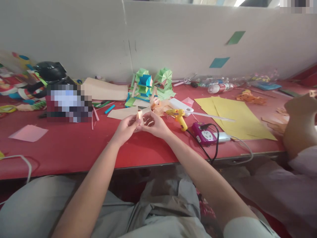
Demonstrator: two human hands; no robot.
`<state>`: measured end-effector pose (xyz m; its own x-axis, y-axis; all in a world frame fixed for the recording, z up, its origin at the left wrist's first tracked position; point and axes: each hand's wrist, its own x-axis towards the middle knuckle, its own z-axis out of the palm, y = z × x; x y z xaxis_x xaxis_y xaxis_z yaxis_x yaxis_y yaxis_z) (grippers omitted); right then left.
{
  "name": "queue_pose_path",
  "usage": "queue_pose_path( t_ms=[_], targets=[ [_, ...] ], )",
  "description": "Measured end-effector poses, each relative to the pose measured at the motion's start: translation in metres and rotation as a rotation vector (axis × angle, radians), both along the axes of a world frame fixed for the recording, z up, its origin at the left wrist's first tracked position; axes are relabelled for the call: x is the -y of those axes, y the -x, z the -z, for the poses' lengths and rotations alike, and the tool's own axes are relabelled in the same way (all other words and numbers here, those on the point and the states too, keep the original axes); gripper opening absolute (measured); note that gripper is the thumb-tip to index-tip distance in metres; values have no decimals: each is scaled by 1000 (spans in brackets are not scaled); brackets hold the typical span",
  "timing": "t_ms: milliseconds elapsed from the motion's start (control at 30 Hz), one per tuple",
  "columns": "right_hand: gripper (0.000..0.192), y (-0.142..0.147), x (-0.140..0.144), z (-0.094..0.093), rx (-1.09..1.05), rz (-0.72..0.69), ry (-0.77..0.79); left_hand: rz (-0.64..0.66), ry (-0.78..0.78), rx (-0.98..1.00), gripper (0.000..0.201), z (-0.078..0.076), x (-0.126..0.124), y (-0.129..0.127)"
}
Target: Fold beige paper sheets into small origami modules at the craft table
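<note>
Between my two hands, just above the red table, is a small piece of folded cream-orange paper. My left hand pinches its left side with thumb and fingers. From the right, my right hand has its fingers curled in and its fingertips at the paper's lower edge. Part of the paper is hidden behind the fingers. A flat cream sheet lies just beyond the left hand. Loose peach folded paper pieces are heaped behind the right hand. A yellow glue gun with a clear glue stick rests to the right of it.
Green and blue folded paper models stand at the wall. A purple power strip with cables sits near the front edge. Yellow sheets, a pink sheet and plastic bottles lie around. Another person's arm is at the right.
</note>
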<state>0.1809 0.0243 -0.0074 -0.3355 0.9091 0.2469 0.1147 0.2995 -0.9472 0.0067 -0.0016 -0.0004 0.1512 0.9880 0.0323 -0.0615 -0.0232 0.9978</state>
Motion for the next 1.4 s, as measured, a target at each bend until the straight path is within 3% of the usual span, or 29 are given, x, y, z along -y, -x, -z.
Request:
queue_pose_path(
  t_ms=[267,400,500,567,667,800,933,1100,1300,1400],
  targets=[
    [33,-3,-9,6,-136,-104,64,-99,38,61,45,0,-5,5],
    [28,-4,-11,7,-171,-105,94,-253,-4,12,64,2,-8,7],
    [49,-4,-11,10,-175,-109,117,-206,-92,-37,69,2,-8,7],
    [60,-5,-10,12,-172,-65,42,-162,-108,-46,63,0,-6,8],
    [60,-4,-7,13,-49,-31,-85,-106,-106,-28,62,-4,-3,8],
    [73,-3,-4,10,76,-24,-174,-106,-74,-26,60,-7,-1,7],
    [44,-5,-8,7,20,9,-133,-186,-24,-60,49,-6,-1,7],
    [34,-11,-14,6,-132,209,-45,-115,68,-121,51,-7,1,6],
    [37,-8,-13,9,-158,150,8,-26,37,-59,58,-5,3,4],
    [29,-6,-12,11,-114,192,-87,-25,-4,-40,56,-4,2,5]
  ],
)
